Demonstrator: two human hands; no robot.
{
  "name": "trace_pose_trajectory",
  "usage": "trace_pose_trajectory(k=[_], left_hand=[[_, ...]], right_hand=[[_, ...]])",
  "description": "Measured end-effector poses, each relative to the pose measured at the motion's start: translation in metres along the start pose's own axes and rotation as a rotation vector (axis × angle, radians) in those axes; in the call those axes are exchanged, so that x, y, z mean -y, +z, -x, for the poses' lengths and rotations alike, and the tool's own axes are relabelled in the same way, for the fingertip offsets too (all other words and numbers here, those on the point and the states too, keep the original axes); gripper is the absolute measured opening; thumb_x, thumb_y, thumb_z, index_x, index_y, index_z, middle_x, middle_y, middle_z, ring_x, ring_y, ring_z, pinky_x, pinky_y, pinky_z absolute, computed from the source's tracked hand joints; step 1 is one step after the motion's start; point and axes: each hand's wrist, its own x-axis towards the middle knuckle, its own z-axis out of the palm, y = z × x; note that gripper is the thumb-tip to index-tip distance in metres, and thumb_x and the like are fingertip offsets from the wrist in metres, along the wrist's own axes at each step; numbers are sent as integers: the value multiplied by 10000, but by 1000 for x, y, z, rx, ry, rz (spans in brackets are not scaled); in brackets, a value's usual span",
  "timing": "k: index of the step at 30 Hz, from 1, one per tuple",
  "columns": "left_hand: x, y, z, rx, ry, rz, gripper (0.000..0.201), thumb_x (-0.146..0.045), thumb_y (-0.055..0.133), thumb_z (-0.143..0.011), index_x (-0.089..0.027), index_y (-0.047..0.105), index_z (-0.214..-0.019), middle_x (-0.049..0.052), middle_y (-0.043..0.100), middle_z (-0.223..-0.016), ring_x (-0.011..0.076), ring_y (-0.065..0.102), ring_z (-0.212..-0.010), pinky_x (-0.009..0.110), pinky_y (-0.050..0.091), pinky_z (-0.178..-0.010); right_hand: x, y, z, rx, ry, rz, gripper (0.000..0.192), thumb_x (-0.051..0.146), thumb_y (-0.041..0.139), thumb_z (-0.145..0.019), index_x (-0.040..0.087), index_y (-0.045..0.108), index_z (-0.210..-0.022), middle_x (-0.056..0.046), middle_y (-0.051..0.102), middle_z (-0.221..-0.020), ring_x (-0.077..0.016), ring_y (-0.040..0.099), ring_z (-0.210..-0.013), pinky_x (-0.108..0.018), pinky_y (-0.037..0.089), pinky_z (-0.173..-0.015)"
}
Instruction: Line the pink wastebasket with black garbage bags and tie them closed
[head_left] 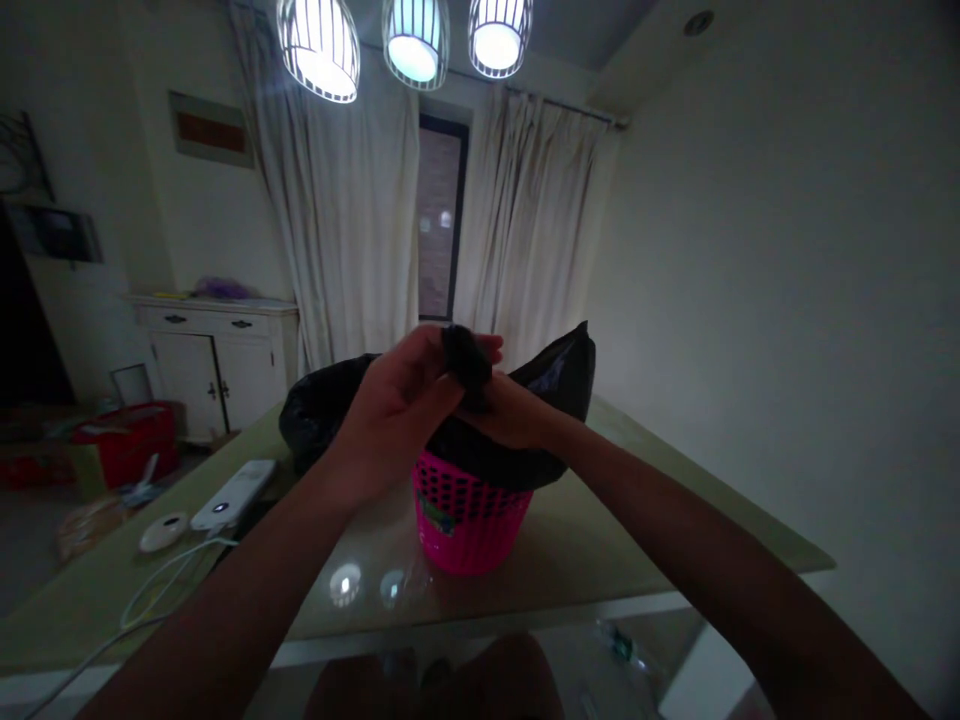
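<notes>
A pink perforated plastic bin (472,530) stands upright on the table, with a black plastic garbage bag (559,385) draped over its rim and flaring up at the right. Above the bin, my left hand (390,410) is closed on a gathered, bunched part of the bag. Close against it, my right hand (517,412) grips the bag just below that bunch; its fingers are partly hidden by the plastic. More black plastic (319,410) bulges behind my left wrist, and I cannot tell whether it belongs to the same bag. The bin's opening is covered.
On the table's left side lie a white power bank (234,495), a round white object (163,532) and a pale cable (142,592). The glossy table (622,540) meets a wall at right. A cabinet (217,350) stands behind; a plastic bottle (622,645) lies below.
</notes>
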Motion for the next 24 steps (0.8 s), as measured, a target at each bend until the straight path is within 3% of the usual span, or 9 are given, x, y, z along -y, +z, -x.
trace_pose_trajectory(k=[3,6,8,10,13,16,18,21,24], left_hand=[[14,-38,5,-65,49,-99,263,-435,862,-899,-243,740,-1030,114,728,-1443,338,718,-1314,513,582,-1169],[33,-54,5,-35,54,-200,677,-494,949,-780,-297,653,-1356,113,618,-1598,363,549,-1529,559,425,-1309],[41,-43,3,119,23,-316,879,-558,945,-770,-295,573,-1522,134,523,-1689,373,436,-1612,548,371,-1342],[46,-22,0,205,-3,-363,674,-638,812,-895,-270,669,-1441,131,497,-1715,370,432,-1614,519,384,-1335],[54,3,-6,10,-53,-208,496,-672,544,-1069,-239,778,-1136,102,569,-1671,329,535,-1540,491,430,-1299],[63,11,-12,-213,-151,64,482,-693,579,-1051,-228,702,-1025,125,734,-1463,303,682,-1367,490,539,-1185],[66,13,-12,-229,-226,197,504,-743,651,-985,-239,628,-983,105,820,-1130,296,775,-1145,497,614,-1061],[67,15,-8,-169,-228,231,520,-765,700,-938,-255,601,-913,-31,624,-675,240,758,-806,450,644,-941],[69,9,-1,-84,-175,51,496,-717,682,-979,-250,630,-818,-69,446,-554,174,603,-598,366,618,-826]], right_hand=[[-18,-10,-2,-125,79,-113,217,257,551,-988,169,734,-1067,-44,755,-991,-234,692,-989,-341,539,-897],[-19,-14,-4,-188,121,-110,202,286,567,-995,167,730,-996,-29,750,-941,-220,689,-955,-321,532,-860],[-11,-11,-9,-94,77,-61,167,258,593,-986,165,731,-980,-37,759,-946,-212,696,-940,-315,529,-858],[0,-9,-12,24,11,-10,128,226,637,-962,159,741,-995,-66,775,-1001,-214,707,-965,-319,535,-889],[7,-19,-7,207,39,-37,353,392,803,-910,173,754,-1184,-90,789,-1143,-232,727,-1013,-333,565,-909],[-2,-36,5,308,137,61,817,507,959,-749,255,658,-1466,-86,760,-1338,-288,726,-1156,-400,564,-1012],[-17,-40,12,207,192,321,772,454,934,-796,262,652,-1489,-110,743,-1384,-347,688,-1265,-505,483,-1141],[-47,-42,24,-24,314,610,563,476,841,-898,214,725,-1383,-158,731,-1373,-405,640,-1330,-609,384,-1211],[-74,-52,44,-78,379,548,837,628,952,-727,260,709,-1439,-163,615,-1556,-452,534,-1462,-670,335,-1265]])
